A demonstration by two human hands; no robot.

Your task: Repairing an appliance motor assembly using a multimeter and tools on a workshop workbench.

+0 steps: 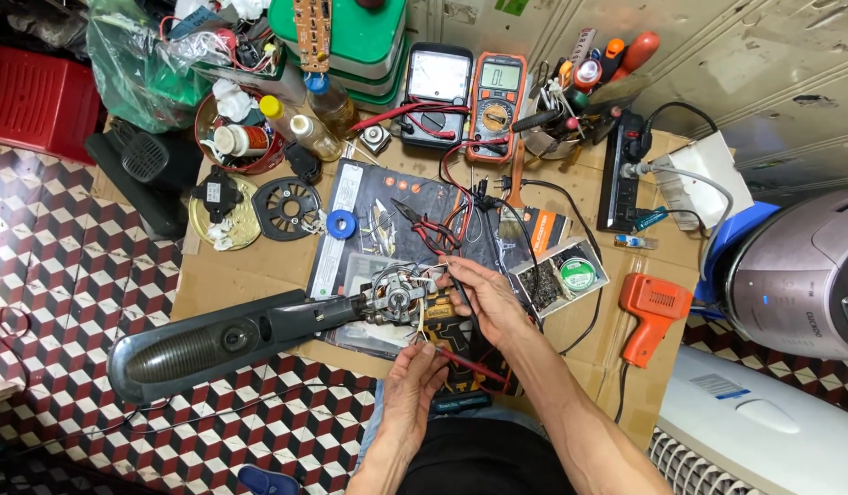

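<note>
Motor with copper windings lies at the centre of the frame on a dark mat, fixed to the end of a long grey fan housing that stretches toward the lower left. Right hand sits just right of the motor, its grip pinched on a black probe whose tip touches the motor's wiring. Left hand lies below the motor, its grip clenched on a red probe that points right. Orange multimeter stands at the upper centre, an orange soldering gun at the right on the cardboard tabletop
</note>
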